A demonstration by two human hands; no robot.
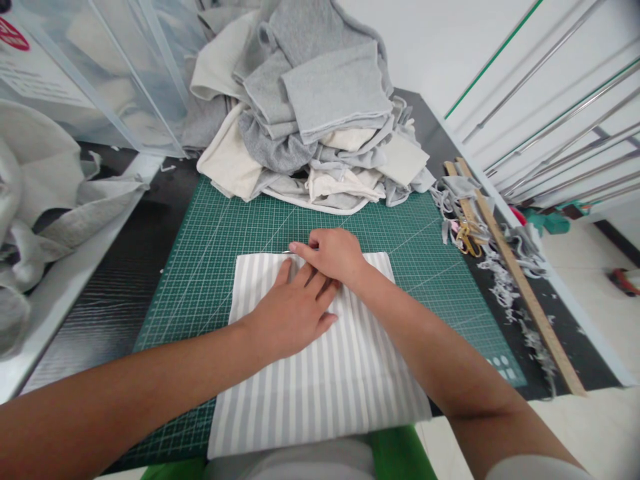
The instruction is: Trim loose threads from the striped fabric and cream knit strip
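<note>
A piece of grey-and-white striped fabric lies on a green cutting mat, its near edge reaching the table's front edge. My left hand rests flat on its upper part, fingers spread and pointing toward the far edge. Just beyond, my right hand is closed at that far edge, partly over the left fingertips. A thin shiny metal tip shows beside its thumb, along the fabric's edge. The rest of that thin tool is hidden in the hand, so its kind is unclear.
A large pile of grey and cream fabric pieces stands behind the mat. On the right lie wooden rulers, yellow-handled scissors and fabric scraps. More cloth and a clear plastic bin are at left.
</note>
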